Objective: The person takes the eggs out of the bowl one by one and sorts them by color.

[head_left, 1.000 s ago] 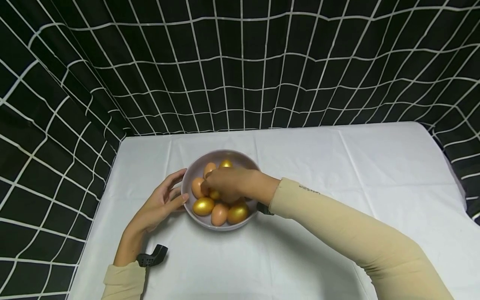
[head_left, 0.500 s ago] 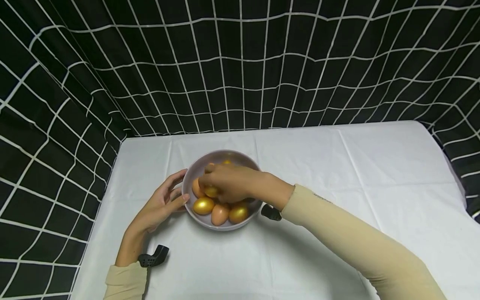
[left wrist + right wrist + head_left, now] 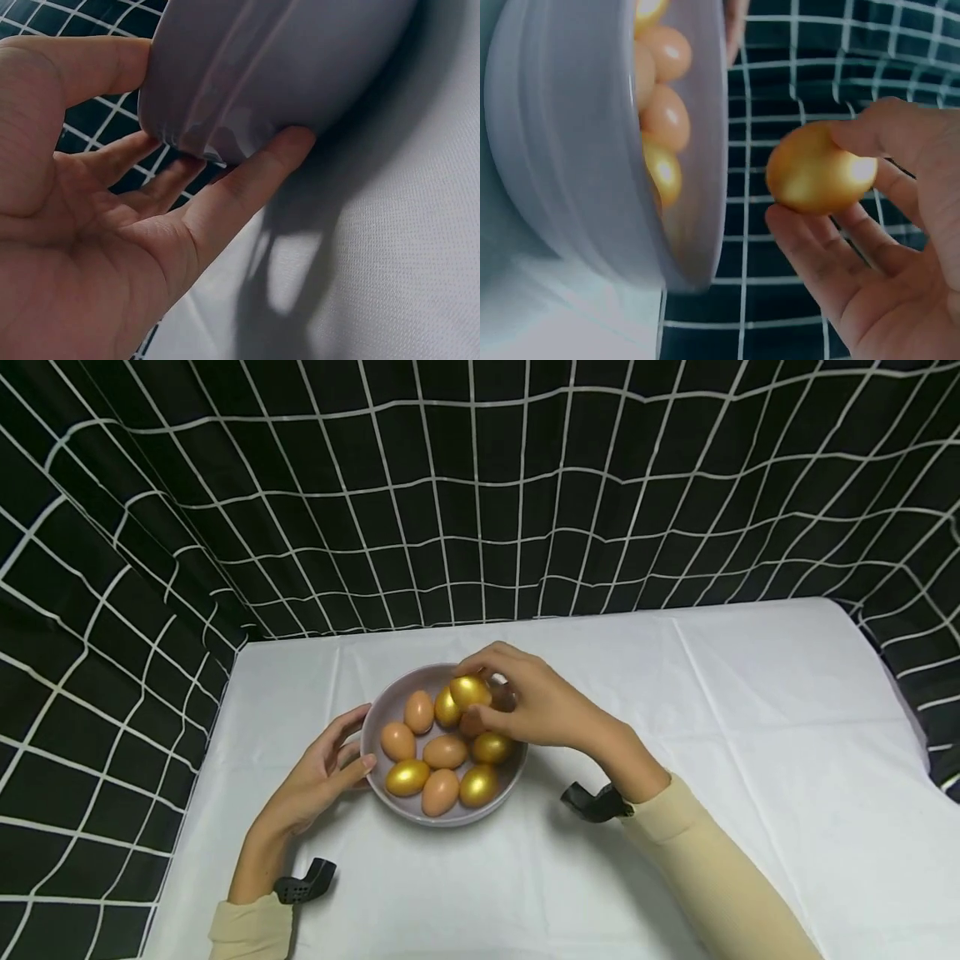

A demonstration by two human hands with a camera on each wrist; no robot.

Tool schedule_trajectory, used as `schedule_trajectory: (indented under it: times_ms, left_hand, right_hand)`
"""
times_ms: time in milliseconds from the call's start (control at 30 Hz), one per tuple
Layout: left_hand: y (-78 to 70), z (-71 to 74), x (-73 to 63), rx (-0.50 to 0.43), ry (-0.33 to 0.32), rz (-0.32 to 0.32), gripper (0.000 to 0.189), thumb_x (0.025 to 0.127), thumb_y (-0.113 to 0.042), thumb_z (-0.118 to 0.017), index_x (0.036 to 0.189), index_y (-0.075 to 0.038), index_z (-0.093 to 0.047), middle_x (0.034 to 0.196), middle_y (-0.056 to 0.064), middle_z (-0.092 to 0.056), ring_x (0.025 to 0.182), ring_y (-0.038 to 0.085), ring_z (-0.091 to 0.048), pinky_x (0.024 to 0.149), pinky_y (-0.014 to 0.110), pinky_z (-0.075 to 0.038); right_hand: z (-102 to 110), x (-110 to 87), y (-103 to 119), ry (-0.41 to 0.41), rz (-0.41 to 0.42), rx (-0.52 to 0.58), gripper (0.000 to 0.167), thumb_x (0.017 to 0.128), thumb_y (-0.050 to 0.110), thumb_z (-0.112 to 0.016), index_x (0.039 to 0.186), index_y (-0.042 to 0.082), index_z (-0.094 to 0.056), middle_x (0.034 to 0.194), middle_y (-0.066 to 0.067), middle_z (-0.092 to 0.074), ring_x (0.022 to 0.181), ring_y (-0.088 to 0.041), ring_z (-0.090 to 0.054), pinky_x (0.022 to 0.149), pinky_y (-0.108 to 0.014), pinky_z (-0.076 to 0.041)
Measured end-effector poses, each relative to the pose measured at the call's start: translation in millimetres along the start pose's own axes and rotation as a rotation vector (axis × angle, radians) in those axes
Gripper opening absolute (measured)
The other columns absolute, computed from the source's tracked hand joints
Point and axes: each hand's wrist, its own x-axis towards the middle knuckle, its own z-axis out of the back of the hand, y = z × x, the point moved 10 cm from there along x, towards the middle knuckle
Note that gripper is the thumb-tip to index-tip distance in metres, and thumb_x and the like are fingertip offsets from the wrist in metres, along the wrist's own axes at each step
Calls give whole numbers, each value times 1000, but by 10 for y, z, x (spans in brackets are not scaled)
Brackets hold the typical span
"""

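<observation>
In the head view, a mauve bowl (image 3: 390,797) holds several brown eggs (image 3: 440,792) and golden eggs (image 3: 407,777). My right hand (image 3: 543,702) pinches one golden egg (image 3: 471,692) between thumb and fingertips above the bowl's far right part. The right wrist view has this egg (image 3: 817,169) clear of the bowl (image 3: 570,150), fingers curved beneath it. On the bowl's left side, my left hand (image 3: 318,777) holds the wall, thumb at the rim. Its fingers (image 3: 247,184) spread along the bowl's outside in the left wrist view. My right hand partly hides the eggs beneath it.
A white cloth (image 3: 637,685) covers the table under the bowl. Behind and to the left hangs a dark curtain (image 3: 510,510) with a white grid. Each wrist wears a black camera mount (image 3: 306,881).
My right hand has lifted out from among the eggs and moved right and back, now with a golden egg in its fingers. The left hand stays at the bowl.
</observation>
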Motion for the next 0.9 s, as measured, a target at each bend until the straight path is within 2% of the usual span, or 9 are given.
schedule_trajectory:
  times_ms: [100,200,400,567,800,900]
  left_hand:
    - [-17,32,18,3,-1,-1,74,104,-9,-64,167,-13,-25,173,18,-25,142,16,-54,96,32,-63]
    - [-6,30,25,-5,-4,6,75,104,-10,-65,167,-14,-26,174,17,-24,143,19,-53,95,33,-64]
    - [4,15,-13,-16,-3,7,74,104,-9,-65,167,-13,-26,174,17,-24,140,15,-56,94,37,-65]
    - [-9,18,-17,-15,-7,-2,73,105,-9,-64,167,-14,-26,173,18,-25,142,20,-55,94,38,-65]
    - [-27,15,-1,-16,3,-2,73,104,-8,-64,167,-13,-26,173,18,-26,140,16,-56,93,36,-65]
    - [1,13,-4,-18,3,7,74,104,-8,-64,167,-13,-26,172,18,-26,140,16,-56,93,37,-65]
  right_hand:
    - [170,-33,-113,-88,-32,67,43,94,7,-77,134,13,-64,134,-5,-66,120,-24,-67,94,-42,-64]
    - [300,-94,-256,-163,-79,92,41,94,7,-77,132,11,-64,135,-7,-67,120,-28,-69,93,-45,-65]
    - [387,-259,-590,-249,-205,120,36,96,8,-74,131,11,-65,132,-8,-69,118,-29,-69,94,-45,-63]
    - [402,-369,-788,-277,-282,95,37,96,8,-73,132,8,-65,131,-14,-69,118,-33,-69,95,-41,-63]
    - [300,-461,-1065,-283,-337,32,36,94,8,-74,129,6,-66,130,-17,-70,115,-39,-71,95,-50,-63]
    - [231,-501,-1145,-284,-353,-18,36,93,9,-75,128,5,-66,127,-18,-71,111,-38,-71,94,-50,-62]
